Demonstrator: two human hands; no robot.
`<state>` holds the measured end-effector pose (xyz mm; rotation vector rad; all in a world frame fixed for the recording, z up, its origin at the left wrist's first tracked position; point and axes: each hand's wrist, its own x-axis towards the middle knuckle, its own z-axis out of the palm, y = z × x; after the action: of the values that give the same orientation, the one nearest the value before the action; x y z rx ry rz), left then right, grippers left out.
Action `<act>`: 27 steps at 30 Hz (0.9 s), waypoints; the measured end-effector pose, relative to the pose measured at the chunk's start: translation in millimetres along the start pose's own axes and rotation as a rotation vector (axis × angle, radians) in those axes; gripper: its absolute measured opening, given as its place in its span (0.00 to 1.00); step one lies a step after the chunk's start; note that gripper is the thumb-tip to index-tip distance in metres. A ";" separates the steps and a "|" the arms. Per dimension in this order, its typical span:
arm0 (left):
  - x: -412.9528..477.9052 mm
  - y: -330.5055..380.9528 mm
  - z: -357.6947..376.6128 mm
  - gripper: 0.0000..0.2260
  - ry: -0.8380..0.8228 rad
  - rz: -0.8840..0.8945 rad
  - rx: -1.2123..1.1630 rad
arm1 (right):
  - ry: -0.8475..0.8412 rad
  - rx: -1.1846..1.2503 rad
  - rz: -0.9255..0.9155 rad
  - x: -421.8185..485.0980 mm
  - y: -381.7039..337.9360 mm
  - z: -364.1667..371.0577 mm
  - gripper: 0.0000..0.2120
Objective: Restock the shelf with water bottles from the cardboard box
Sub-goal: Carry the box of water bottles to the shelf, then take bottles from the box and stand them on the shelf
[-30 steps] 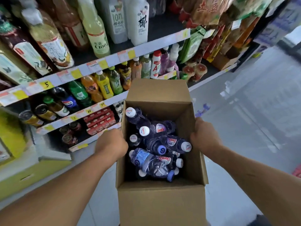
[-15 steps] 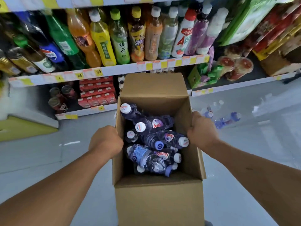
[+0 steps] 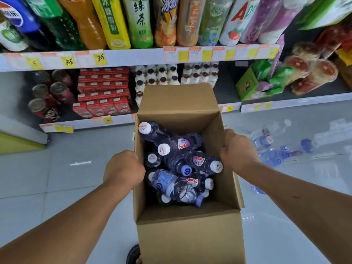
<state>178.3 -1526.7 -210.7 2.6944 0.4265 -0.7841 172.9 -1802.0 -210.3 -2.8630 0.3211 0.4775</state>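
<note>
An open cardboard box [image 3: 190, 241] hangs in front of me, flaps up, with several water bottles [image 3: 177, 149] piled loosely inside, caps white and pale blue. My left hand [image 3: 123, 170] grips the box's left wall, fingers curled over its edge. My right hand [image 3: 238, 151] grips the right wall the same way. The shelf [image 3: 133, 56] faces me just beyond the box, its bottom tier [image 3: 85, 122] close to the floor.
Upper tier holds tall drink bottles [image 3: 112, 23]. Bottom tier carries cans [image 3: 47, 96], red cartons [image 3: 102, 92], small white bottles [image 3: 162, 75] and green packs [image 3: 253, 80]. A few loose water bottles [image 3: 274, 157] lie on the glossy floor to the right. A yellow-green unit [image 3: 17, 143] stands at left.
The view has dropped and closed in on the lower shelves. The box, held in both hands, has come down with it toward the floor.
</note>
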 end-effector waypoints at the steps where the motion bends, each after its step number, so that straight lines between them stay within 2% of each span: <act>1: 4.0 0.1 0.0 0.09 0.002 0.002 -0.005 | 0.006 0.006 -0.003 4.7 -0.9 0.7 0.12; 11: -0.7 -1.4 -5.2 0.02 0.059 0.005 0.002 | -0.041 0.046 0.043 -1.5 -6.2 3.7 0.10; 14: -6.8 8.3 -22.7 0.11 0.114 0.059 0.025 | -0.010 0.027 0.065 -11.7 -14.2 -3.9 0.18; 16: -19.1 18.0 -36.6 0.16 0.128 0.105 0.037 | 0.029 0.036 0.035 -22.8 -22.2 -14.5 0.26; 17: -26.1 22.7 -43.5 0.18 0.128 0.129 0.040 | 0.050 0.027 0.004 -27.7 -27.1 -21.7 0.27; 20: -58.0 38.8 -69.9 0.17 0.108 0.171 -0.004 | 0.092 0.019 -0.065 -43.1 -43.1 -57.8 0.21; 23: -100.5 58.7 -116.7 0.11 0.149 0.249 -0.021 | 0.168 0.052 -0.129 -65.3 -60.2 -117.3 0.16; 27: -170.5 92.4 -214.7 0.20 0.185 0.287 -0.032 | 0.283 0.134 -0.224 -107.9 -84.5 -228.1 0.18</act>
<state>174.6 -1566.1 75.9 2.7238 0.0865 -0.4469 161.0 -1759.6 52.1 -2.7864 0.0714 0.0077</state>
